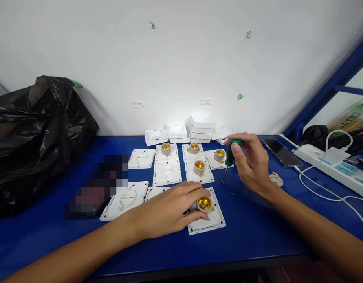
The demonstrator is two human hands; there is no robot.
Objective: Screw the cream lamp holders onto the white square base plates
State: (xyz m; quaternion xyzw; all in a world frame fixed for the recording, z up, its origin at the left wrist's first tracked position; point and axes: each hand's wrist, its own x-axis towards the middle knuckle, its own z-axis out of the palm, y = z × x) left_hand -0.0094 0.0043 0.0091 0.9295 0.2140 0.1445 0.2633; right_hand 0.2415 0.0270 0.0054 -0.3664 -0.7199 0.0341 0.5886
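My left hand (169,208) curls around the brass-lined lamp socket (204,203) on the nearest white square plate (209,225). At two o'clock, my right hand (252,163) pinches a green-handled screwdriver (230,155), tip down. More socket plates (199,169) lie at twelve.

We see two bare forearms reaching in from the bottom edge, no sleeves anywhere along them. The left hand (169,208) and the right hand (252,165) wear no gloves. We make out no rings, watch or wristband, though the fingers are perhaps too small to be sure.
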